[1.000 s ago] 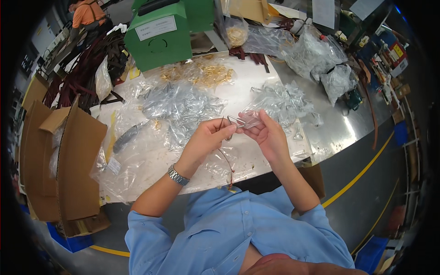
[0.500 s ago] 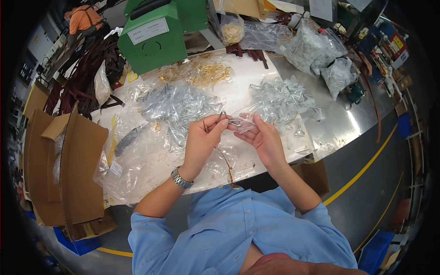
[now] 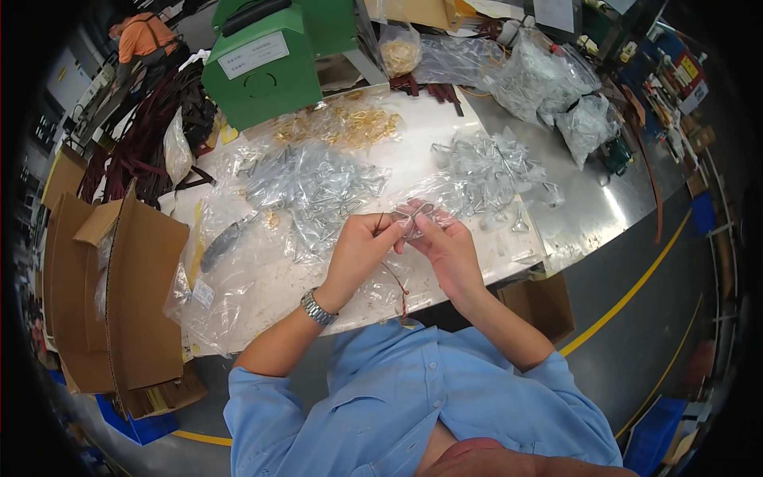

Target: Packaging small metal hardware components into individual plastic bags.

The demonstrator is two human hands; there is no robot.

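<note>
My left hand (image 3: 362,250) and my right hand (image 3: 451,256) meet over the near part of the table. Both are closed in a pinch on a bent silver wire hook (image 3: 416,211). Clear plastic film lies around the hook under my right fingers. A thin brown strip or stick shows by my left fingertips; its kind is unclear. From below that hand a reddish cord (image 3: 404,296) runs to the table's edge. Beyond my hands lie a pile of silver wire hooks in clear plastic (image 3: 314,187) and, to its right, another pile of bagged silver pieces (image 3: 489,171).
Gold hooks (image 3: 350,123) lie before a green machine (image 3: 262,67). An open cardboard box (image 3: 147,294) stands at the left, near empty-looking plastic bags (image 3: 218,298). Tied plastic bags (image 3: 588,127) sit on the metal surface at the right. A person in orange (image 3: 143,36) bends far left.
My hands have drawn together, the right moving left and closing its fingers. The hook has turned from upright between my hands to lying across both sets of fingertips.
</note>
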